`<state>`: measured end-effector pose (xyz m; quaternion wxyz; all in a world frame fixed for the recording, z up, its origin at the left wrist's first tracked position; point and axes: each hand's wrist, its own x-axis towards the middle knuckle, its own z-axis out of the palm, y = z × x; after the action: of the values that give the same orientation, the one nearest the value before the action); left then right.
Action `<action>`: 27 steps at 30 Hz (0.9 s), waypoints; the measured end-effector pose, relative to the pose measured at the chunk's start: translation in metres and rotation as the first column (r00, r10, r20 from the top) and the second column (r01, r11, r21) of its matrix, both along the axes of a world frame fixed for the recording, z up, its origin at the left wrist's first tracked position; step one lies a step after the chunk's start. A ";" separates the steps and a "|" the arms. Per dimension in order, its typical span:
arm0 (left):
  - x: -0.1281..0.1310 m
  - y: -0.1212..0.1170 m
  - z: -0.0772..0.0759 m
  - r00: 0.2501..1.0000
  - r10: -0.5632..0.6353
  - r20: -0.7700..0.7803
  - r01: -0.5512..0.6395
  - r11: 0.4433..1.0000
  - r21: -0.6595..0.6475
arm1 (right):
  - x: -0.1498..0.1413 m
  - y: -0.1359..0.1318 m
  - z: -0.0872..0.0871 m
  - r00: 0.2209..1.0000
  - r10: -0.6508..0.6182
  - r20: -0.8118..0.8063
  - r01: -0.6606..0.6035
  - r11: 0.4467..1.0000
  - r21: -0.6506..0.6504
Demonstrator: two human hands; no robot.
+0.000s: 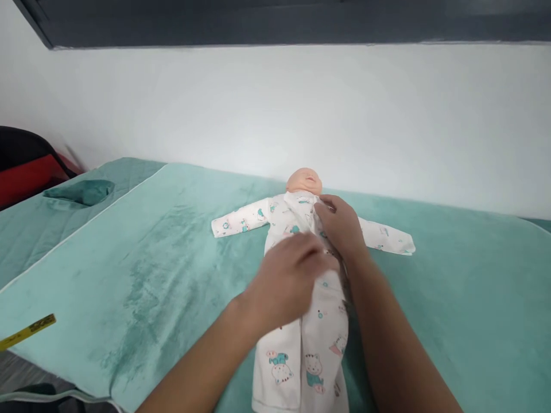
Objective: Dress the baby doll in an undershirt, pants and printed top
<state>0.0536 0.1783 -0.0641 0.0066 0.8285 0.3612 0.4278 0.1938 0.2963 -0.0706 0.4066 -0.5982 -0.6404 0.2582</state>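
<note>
A baby doll [305, 180] lies on its back, head toward the wall. It wears a white baby outfit [323, 332] printed with small animals, its sleeves spread to both sides. My right hand [342, 226] is at the chest just below the doll's neck, thumb and fingers closed on the front edge of the outfit. Lower down, over the belly, my left hand [293, 281] has its fingers curled together and is slightly blurred. Whatever its fingertips hold, if anything, is hidden. Both hands and forearms cover much of the outfit's middle.
A green velvety cover [167, 287] lies beneath the doll. Behind it rises a white wall [258, 109] with a dark panel [275, 23] above. At left are a red and black item [30, 166], a crumpled green cloth [81, 192] and a yellow strip [28, 331].
</note>
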 end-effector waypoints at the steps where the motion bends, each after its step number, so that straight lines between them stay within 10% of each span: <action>1: 0.006 -0.002 -0.002 0.986 -0.035 -0.165 0.030 0.999 -0.033 | 0.002 0.002 -0.001 1.000 0.000 -0.030 0.000 1.000 -0.001; 4: 0.012 -0.005 -0.011 0.930 -0.114 -0.351 0.045 0.979 -0.198 | 0.003 0.007 -0.006 0.995 -0.007 -0.096 0.010 1.000 0.029; 7: 0.001 0.000 -0.008 0.991 -0.132 -0.020 0.111 0.898 -0.426 | 0.001 0.008 -0.007 0.997 -0.068 -0.030 0.072 0.989 0.127; 10: -0.016 0.022 0.001 0.936 0.196 0.292 -0.004 0.835 -0.550 | -0.002 0.006 -0.005 0.994 -0.094 0.059 0.082 0.980 0.183; 15: -0.031 0.087 -0.008 0.726 0.584 0.363 -0.312 0.750 -0.584 | -0.004 0.005 -0.001 0.990 -0.020 0.136 0.007 0.995 0.098; 27: 0.005 0.142 0.011 0.791 0.405 0.459 0.028 0.725 -0.688 | 0.000 0.026 0.002 0.972 0.010 0.236 0.002 0.999 -0.054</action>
<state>0.0588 0.3201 -0.0535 0.3640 0.5550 0.5559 0.5005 0.1933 0.3220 -0.0683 0.3107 -0.6340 -0.6784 0.2030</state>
